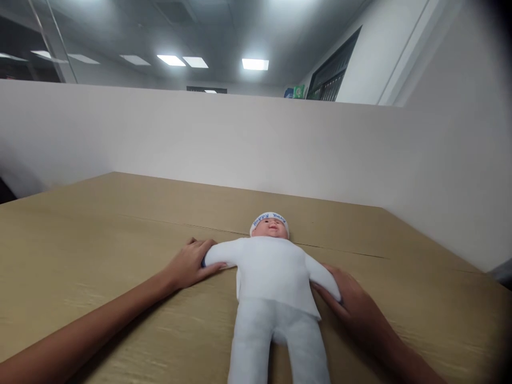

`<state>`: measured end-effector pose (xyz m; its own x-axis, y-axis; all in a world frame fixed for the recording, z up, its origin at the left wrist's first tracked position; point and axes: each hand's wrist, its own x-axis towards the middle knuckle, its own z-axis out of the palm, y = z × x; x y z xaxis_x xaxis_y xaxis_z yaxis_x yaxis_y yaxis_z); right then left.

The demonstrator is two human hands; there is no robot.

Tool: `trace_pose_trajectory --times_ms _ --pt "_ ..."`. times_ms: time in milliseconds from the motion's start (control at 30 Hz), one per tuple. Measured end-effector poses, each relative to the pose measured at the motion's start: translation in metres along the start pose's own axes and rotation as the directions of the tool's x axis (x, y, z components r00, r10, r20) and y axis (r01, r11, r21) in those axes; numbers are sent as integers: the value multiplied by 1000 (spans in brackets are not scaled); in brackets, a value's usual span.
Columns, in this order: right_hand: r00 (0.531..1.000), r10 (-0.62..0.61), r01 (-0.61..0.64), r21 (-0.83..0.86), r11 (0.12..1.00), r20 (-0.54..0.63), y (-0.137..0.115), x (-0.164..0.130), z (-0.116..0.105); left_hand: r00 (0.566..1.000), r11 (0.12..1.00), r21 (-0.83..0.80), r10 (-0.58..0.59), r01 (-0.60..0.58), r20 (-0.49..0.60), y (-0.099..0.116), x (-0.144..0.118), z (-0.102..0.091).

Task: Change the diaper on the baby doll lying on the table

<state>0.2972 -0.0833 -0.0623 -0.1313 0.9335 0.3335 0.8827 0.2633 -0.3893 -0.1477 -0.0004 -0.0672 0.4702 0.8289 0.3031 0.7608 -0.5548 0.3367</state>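
Doll (276, 277) soft white cloth; table (100, 240) matt wood-grain.

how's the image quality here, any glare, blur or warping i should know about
Head view: ceiling light panels blow out to white; the partition wall and table edges bow from wide-angle distortion; the right corners darken with vignetting; the doll is fairly sharp, with soft shadows under the left hand and right hand; the ceiling area looks hazy.

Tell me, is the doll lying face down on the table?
No, the doll lies on its back on the table, its face turned up.
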Motion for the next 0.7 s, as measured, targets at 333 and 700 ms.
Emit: trace_pose_trajectory --times_ms 333,700 --pt "985 -110 88 -163 983 -135 48 131 35 968 996 52 -63 78 -245 -63 113 31" --pt "974 -126 71 -279 958 -186 82 149 53 962 993 58 -89 108 -259 -85 120 40"
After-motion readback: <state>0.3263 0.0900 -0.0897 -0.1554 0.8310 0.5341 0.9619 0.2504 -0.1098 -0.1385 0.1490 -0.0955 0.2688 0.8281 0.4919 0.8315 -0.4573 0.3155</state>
